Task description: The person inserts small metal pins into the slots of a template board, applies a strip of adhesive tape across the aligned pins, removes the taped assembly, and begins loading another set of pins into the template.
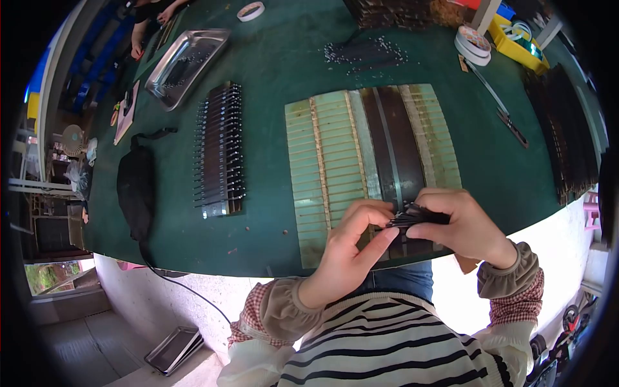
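A bundle of thin black strands (412, 217) is between my two hands, above the near part of a pale green slotted board (335, 151). Around the bundle's right part, my right hand (461, 222) is closed, with the thumb along the near side. My left hand (358, 242) pinches at the bundle's left end with thumb and fingers; the exact contact is partly hidden. Under the hands, a dark brown strip with a lighter line (387, 148) runs lengthwise over the board.
Left of the board lies a narrow rack of black strands with pale tips (220, 148). Further left are a black pouch with a cord (135, 190) and a metal tray (187, 68). Loose strands (367, 53), tape rolls (472, 46) and a knife-like tool (512, 128) lie beyond. Another person's hand (137, 51) shows far left.
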`<action>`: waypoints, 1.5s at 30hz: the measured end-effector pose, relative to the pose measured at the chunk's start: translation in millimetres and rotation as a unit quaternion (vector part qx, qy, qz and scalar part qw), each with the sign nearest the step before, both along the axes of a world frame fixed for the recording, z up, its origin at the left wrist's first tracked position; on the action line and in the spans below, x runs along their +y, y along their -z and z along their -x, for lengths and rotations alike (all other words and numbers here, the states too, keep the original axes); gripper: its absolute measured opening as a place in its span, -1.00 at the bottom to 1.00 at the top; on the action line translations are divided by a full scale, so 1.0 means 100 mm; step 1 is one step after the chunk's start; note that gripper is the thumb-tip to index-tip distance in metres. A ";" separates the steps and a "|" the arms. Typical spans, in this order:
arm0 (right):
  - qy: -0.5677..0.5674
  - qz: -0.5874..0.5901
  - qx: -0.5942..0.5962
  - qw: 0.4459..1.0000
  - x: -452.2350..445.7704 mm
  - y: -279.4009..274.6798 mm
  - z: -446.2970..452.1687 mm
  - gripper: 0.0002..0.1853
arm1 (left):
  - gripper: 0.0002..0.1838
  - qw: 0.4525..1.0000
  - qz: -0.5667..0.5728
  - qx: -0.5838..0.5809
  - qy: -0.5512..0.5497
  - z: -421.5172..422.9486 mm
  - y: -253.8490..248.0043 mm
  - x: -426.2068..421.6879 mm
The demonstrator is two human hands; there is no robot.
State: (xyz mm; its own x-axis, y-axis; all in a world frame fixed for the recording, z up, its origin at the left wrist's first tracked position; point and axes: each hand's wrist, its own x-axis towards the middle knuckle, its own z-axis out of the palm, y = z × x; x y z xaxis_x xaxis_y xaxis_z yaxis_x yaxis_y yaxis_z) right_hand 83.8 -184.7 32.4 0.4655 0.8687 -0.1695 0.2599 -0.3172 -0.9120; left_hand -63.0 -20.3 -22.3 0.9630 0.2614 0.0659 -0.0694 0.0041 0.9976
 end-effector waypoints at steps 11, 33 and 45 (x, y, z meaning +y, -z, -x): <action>0.052 0.013 -0.042 0.998 -0.12 0.23 -0.08 -0.83 | -0.79 0.943 -0.329 -0.034 -0.039 0.17 -0.04 0.22; 0.092 -0.007 -0.157 0.983 -0.17 0.18 -0.12 -0.84 | -0.58 0.935 -0.353 -0.032 0.031 0.19 -0.03 0.21; 0.046 -0.006 -0.065 0.997 -0.02 0.25 -0.11 -0.83 | -0.90 0.941 -0.334 -0.050 -0.012 0.00 -0.03 0.28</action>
